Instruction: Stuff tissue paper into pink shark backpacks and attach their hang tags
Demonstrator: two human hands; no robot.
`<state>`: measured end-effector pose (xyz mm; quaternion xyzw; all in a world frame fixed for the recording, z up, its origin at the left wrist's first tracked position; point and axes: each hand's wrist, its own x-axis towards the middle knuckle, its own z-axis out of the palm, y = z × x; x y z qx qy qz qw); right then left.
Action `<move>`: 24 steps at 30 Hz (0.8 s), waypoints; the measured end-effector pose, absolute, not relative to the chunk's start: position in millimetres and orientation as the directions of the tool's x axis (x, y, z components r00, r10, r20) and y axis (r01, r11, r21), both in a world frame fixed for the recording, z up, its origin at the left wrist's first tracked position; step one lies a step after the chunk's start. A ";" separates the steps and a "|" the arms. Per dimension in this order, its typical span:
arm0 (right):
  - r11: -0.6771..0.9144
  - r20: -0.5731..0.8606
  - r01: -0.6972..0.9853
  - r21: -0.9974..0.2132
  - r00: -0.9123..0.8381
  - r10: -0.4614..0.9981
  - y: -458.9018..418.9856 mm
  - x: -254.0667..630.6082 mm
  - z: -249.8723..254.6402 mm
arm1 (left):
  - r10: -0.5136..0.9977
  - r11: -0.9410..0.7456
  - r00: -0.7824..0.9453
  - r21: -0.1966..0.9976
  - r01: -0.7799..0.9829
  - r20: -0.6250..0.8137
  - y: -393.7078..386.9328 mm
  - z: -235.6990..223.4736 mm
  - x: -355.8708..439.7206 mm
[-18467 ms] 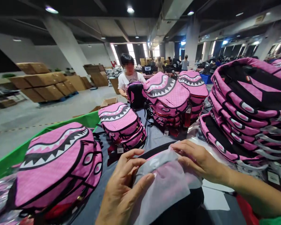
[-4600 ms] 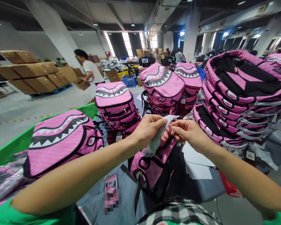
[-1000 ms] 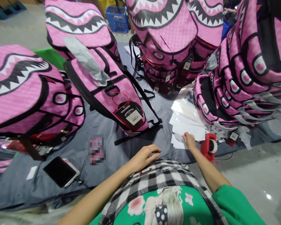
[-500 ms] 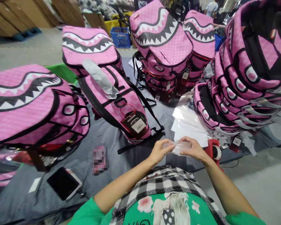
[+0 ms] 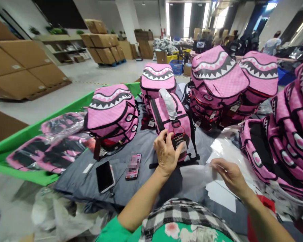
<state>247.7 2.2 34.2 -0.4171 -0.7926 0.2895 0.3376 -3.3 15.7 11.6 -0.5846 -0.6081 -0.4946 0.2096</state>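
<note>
A pink shark-mouth backpack (image 5: 169,116) lies on the grey table cloth (image 5: 146,148) in front of me, with a wad of white tissue (image 5: 168,102) on top of it. My left hand (image 5: 168,153) reaches to its near end, fingers curled at the black hang tag (image 5: 180,143). My right hand (image 5: 227,174) pinches a thin translucent sheet (image 5: 197,175) lower right, above a stack of white sheets (image 5: 221,195).
Stacks of the same pink backpacks stand left (image 5: 112,112), behind (image 5: 158,77), centre right (image 5: 217,87) and far right (image 5: 290,134). Bagged backpacks (image 5: 53,144) lie by the green table edge (image 5: 20,137). Two phones (image 5: 104,176) rest on the cloth. Cardboard boxes (image 5: 22,67) and distant workers (image 5: 271,43) fill the hall.
The view has swung up and left. My hands have parted: the left one went forward to the backpack's hang tag, while the right one keeps the thin sheet it picked off the stack.
</note>
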 end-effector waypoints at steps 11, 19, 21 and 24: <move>0.552 -0.163 0.518 -0.653 -0.808 0.566 71.7 201.9 31.8 | 0.998 -0.032 -0.056 0.948 -0.318 0.014 7.9 67.2 -74.8; 0.678 0.455 0.488 -0.550 -0.505 0.733 118.3 126.2 78.5 | 0.940 -0.320 -0.102 0.946 0.059 0.324 -2.1 55.1 -41.9; 0.688 0.503 0.521 -0.505 -0.470 0.725 121.6 128.4 83.0 | 0.869 -0.412 -0.099 0.819 0.399 0.485 -5.8 40.2 -37.5; 0.692 0.503 0.535 -0.485 -0.476 0.721 124.5 133.8 83.2 | 0.720 -0.457 -0.069 0.547 0.701 0.690 -2.4 23.2 -38.4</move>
